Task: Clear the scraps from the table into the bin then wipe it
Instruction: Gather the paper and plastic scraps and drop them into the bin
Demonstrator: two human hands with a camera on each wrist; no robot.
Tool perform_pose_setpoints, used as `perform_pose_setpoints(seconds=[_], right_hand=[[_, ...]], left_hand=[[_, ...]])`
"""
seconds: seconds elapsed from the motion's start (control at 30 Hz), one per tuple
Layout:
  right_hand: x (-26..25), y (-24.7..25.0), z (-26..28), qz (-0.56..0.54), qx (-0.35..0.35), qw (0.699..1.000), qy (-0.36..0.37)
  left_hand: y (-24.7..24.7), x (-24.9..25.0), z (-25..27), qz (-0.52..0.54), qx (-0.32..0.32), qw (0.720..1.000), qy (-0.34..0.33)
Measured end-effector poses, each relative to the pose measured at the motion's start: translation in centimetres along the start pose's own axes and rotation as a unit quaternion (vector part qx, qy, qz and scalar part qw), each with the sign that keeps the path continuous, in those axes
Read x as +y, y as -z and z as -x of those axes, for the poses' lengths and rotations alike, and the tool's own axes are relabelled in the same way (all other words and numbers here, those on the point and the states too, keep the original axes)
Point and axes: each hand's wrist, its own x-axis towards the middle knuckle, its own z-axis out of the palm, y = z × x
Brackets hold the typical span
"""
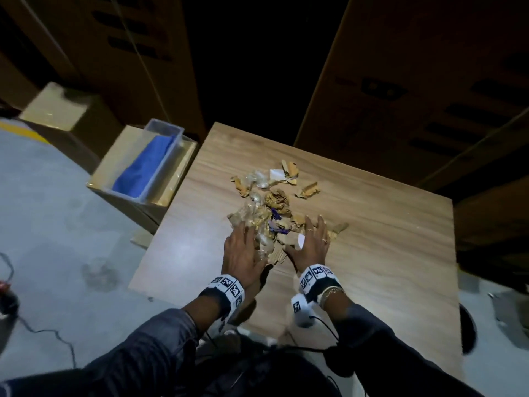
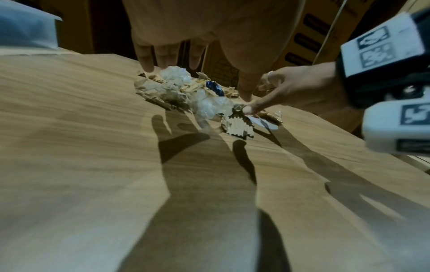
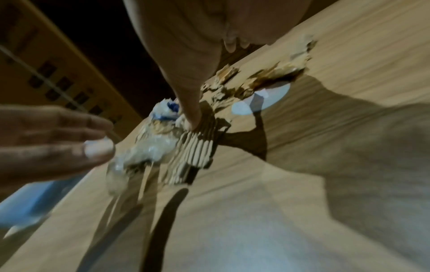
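A heap of scraps (image 1: 269,213), torn cardboard, crumpled clear plastic and a bit of blue, lies mid-table on the wooden table (image 1: 372,253). More scraps (image 1: 289,176) lie farther back. My left hand (image 1: 242,250) rests flat at the heap's near left, fingers straight. My right hand (image 1: 312,239) is flat at its near right, over a white paper disc (image 1: 300,242). The two hands flank the heap. In the right wrist view my thumb touches a corrugated cardboard piece (image 3: 195,150) beside the plastic scraps (image 3: 149,152). The left wrist view has the scraps (image 2: 186,92) between both hands.
A blue cloth (image 1: 143,164) lies in a clear plastic tray (image 1: 164,128) on an open cardboard box (image 1: 177,179) at the table's left edge. Tall cardboard boxes (image 1: 400,81) stand behind the table. Cables trail on the grey floor (image 1: 57,224) to the left.
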Motion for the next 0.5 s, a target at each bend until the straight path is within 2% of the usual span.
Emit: perform_pose_setpoints(seconds=[0.13,0.33,0.4,0.5], right_hand=[[2.6,2.4,-0.8,-0.079,0.030,0.996,-0.041],[6.2,3.1,-3.7,-0.135,0.006,0.986,-0.097],[5.5,2.0,-3.7,-0.148,-0.028,0.985,-0.081],[3.4,0.8,-3.2,-0.113,-0.053,0.992,-0.001]], left_hand=[[0.3,-0.3,-2.8,0.013,0.013,1.000,-0.005],[-0.3,-1.1,-6.2,-0.013,-0.008,1.000,-0.020],[-0.7,-1.1,-6.6,-0.001,-0.016,1.000,-0.018],[-0.7,-1.0,-6.8,0.038,0.003,0.999,-0.008]])
